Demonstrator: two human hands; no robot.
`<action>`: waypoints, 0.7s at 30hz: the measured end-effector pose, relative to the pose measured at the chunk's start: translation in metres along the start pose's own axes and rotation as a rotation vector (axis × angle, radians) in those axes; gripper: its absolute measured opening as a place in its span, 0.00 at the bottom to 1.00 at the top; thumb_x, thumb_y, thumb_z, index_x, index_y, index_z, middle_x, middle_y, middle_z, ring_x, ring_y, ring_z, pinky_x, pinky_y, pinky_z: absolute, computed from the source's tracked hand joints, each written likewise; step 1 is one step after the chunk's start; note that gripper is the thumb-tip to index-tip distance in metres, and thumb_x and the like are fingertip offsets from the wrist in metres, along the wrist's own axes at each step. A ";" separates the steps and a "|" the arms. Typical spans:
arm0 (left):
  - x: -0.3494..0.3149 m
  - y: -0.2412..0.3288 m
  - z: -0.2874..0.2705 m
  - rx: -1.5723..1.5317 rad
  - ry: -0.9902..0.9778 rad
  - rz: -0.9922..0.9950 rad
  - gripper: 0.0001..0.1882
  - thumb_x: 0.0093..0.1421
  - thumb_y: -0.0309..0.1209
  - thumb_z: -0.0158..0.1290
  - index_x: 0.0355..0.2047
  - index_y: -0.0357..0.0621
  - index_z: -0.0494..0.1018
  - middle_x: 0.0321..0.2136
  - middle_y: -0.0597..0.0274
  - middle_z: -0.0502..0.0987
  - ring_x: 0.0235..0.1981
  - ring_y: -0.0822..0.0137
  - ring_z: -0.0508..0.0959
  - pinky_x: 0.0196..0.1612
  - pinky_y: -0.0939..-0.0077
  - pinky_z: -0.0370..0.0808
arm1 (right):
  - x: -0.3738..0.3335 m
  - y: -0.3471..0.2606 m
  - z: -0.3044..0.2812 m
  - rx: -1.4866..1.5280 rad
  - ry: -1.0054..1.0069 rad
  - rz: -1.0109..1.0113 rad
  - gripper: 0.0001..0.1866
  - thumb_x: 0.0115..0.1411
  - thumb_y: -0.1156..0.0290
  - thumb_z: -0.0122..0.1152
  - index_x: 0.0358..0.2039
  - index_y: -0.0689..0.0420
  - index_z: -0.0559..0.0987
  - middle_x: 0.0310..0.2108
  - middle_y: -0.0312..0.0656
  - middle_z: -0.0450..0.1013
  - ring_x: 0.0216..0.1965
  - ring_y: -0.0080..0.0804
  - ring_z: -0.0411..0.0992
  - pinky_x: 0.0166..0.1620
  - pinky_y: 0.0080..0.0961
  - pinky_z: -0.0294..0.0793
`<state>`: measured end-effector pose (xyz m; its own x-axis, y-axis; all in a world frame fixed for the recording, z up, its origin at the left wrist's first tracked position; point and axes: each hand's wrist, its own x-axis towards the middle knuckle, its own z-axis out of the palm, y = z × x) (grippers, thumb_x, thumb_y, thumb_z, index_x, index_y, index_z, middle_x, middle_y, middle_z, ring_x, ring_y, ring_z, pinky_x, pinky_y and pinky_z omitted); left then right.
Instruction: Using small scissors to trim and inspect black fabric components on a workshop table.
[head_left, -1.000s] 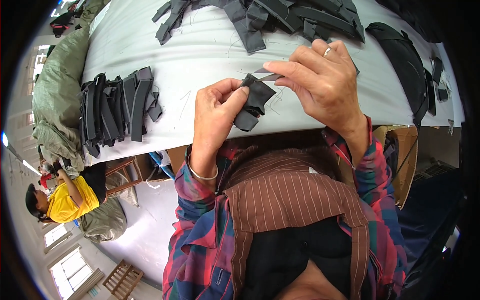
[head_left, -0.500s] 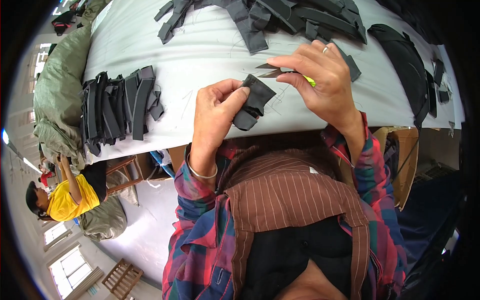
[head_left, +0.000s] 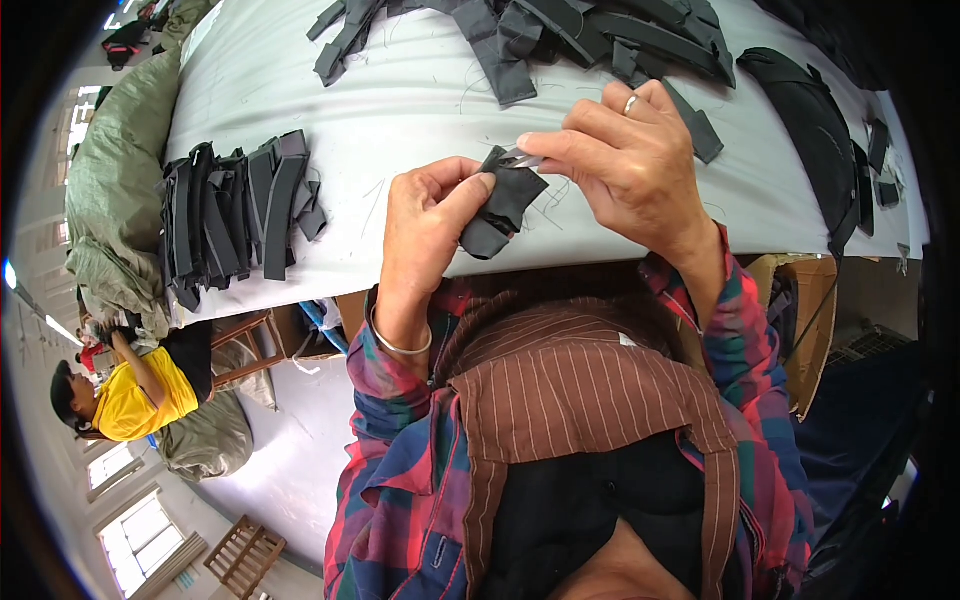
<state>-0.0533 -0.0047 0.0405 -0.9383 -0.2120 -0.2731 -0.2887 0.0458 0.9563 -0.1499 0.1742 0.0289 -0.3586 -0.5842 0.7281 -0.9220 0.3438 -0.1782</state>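
My left hand [head_left: 428, 222] pinches a folded black fabric piece [head_left: 512, 200] above the near edge of the white-covered table. In my right hand [head_left: 632, 165] are small thread snips [head_left: 519, 159], their blades at the upper edge of the fabric. The fingers of that hand press the snips together and hide most of the handle. Loose cut threads [head_left: 553, 197] lie on the cover just right of the fabric.
A row of stacked black fabric strips [head_left: 235, 215] lies at the table's left. More black pieces [head_left: 570, 40] are heaped at the far side. A black bag [head_left: 805, 140] rests at the right. Beyond the left edge, a person in a yellow shirt [head_left: 150, 400] sits near green sacks [head_left: 125, 170].
My right hand has moved slightly left and its fingers have closed on the snips. The blades, spread beside the fabric before, now meet its upper edge. The left hand has barely shifted.
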 end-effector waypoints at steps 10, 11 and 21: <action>0.001 -0.004 -0.004 -0.084 -0.013 -0.017 0.10 0.57 0.28 0.50 0.28 0.31 0.75 0.18 0.60 0.77 0.18 0.75 0.75 0.22 0.85 0.69 | -0.003 0.000 -0.001 -0.001 0.029 0.073 0.09 0.43 0.65 0.67 0.28 0.42 0.80 0.20 0.25 0.65 0.24 0.27 0.62 0.29 0.25 0.56; 0.001 -0.005 -0.005 -0.104 -0.013 -0.024 0.10 0.56 0.28 0.50 0.28 0.31 0.75 0.18 0.59 0.77 0.18 0.75 0.75 0.22 0.85 0.69 | -0.004 0.000 -0.003 0.017 0.028 0.092 0.09 0.43 0.65 0.67 0.28 0.42 0.80 0.20 0.25 0.65 0.23 0.27 0.62 0.29 0.25 0.56; 0.003 -0.001 -0.008 -0.125 0.010 -0.025 0.10 0.56 0.28 0.49 0.26 0.31 0.75 0.18 0.57 0.76 0.17 0.73 0.75 0.23 0.83 0.69 | -0.007 0.000 -0.017 0.024 -0.032 0.026 0.09 0.43 0.64 0.66 0.28 0.41 0.80 0.20 0.25 0.65 0.25 0.27 0.62 0.30 0.24 0.55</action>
<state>-0.0537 -0.0131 0.0393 -0.9291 -0.2209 -0.2966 -0.2855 -0.0812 0.9549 -0.1452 0.1910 0.0353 -0.3862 -0.5988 0.7016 -0.9155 0.3415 -0.2124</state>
